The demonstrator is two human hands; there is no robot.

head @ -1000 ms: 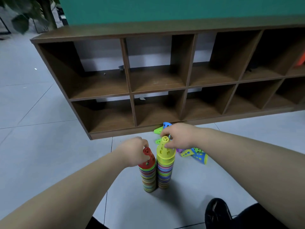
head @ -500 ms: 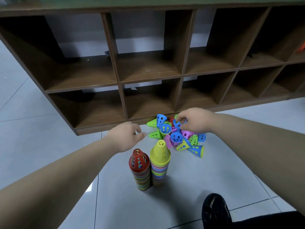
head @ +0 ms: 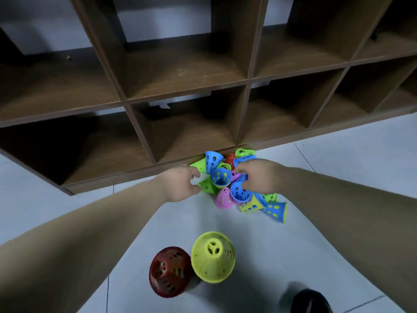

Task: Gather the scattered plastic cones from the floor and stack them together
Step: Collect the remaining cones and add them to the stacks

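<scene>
Pile of cones (head: 237, 184): lying loose on the floor (head: 338, 166), right against the bottom edge of the shelf unit (head: 187, 71). Mixed colours are showing: blue, green, pink, yellow, one red at the back. Cones are lying tipped at all angles, several touching or overlapping.

Left hand (head: 180, 184): reaching in at the pile's left edge. Its fingers (head: 193, 171) are curling into a C shape with the thumb below. A green cone (head: 206, 186) is lying just beside the thumb tip, and bare floor is showing in the gap between thumb and fingers. I cannot tell whether there is a grip.

Right hand (head: 259, 175): sitting on top of the pile's right half, fingers curling down among the cones. A blue cone (head: 221, 176), mouth facing up, is lying between the two hands, just beside the right fingertips. A pink cone (head: 223, 198) is lying below it, apart from both hands. I cannot tell which cone the right fingers are closing on, if any.

Yellow-topped stack (head: 213, 256) and red-topped stack (head: 170, 271): standing upright side by side and touching, nearer the camera, well apart from both hands.

A black shoe (head: 309, 301) is showing at the lower right edge.
</scene>
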